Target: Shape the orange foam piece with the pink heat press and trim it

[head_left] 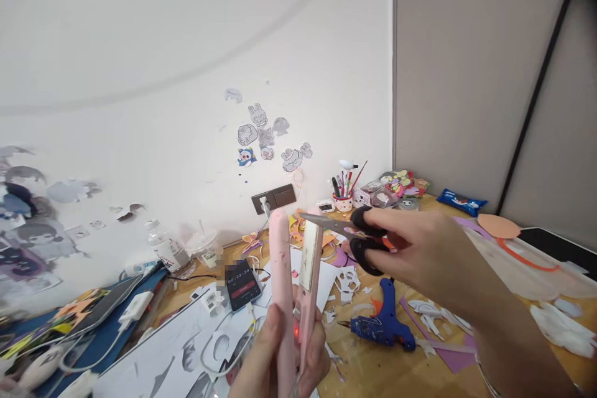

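Observation:
My left hand [305,348] is wrapped round a pink hair straightener [280,273], held upright with its two arms apart. A pale, worn plate shows on the inner face of the right arm, and a small red light glows low between the arms. In my right hand [410,242] is a pair of scissors [333,224] with black handles, fingers through the loops. The blades point left, slightly parted, at the top of the straightener's right arm; I cannot tell whether they touch it. Below my right hand a blue glue gun [385,323] lies on the wooden table.
A phone [242,285] showing a timer lies left of the straightener, among white paper scraps and cables. Behind stand a plastic bottle [168,250], a clear cup [204,245] and a pen holder [343,201]. Purple paper [454,351] lies at right. A blue packet [461,202] rests further back.

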Available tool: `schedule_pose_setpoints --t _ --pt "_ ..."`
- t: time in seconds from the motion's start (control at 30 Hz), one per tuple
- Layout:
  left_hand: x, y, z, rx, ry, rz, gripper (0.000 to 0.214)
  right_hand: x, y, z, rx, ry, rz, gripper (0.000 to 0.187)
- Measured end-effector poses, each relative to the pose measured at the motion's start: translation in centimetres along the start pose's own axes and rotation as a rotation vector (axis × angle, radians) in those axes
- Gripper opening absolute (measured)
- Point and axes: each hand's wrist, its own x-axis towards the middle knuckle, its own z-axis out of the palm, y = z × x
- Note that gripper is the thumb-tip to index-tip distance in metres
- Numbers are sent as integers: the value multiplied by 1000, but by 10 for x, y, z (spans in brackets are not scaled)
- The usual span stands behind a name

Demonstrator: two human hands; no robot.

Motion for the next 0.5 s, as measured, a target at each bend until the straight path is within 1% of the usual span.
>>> schedule_pose_setpoints --t 0.1,0.2,0.3,0.4,0.5 --pt "-3 4 0 207 50 73 50 -5 -4 -3 -20 17 -26 15" --pt "-6 12 -2 410 111 125 59 -7 -5 -5 15 44 -23 16" --pt "-6 15 -5 408 113 136 61 -7 -5 -6 23 40 -14 16" --pt "-5 12 -5 355 91 178 54 -7 -2 -6 -45 -27 -37 17" --pt "-5 8 -4 375 120 206 50 -9 4 -6 -115 -106 -84 18"
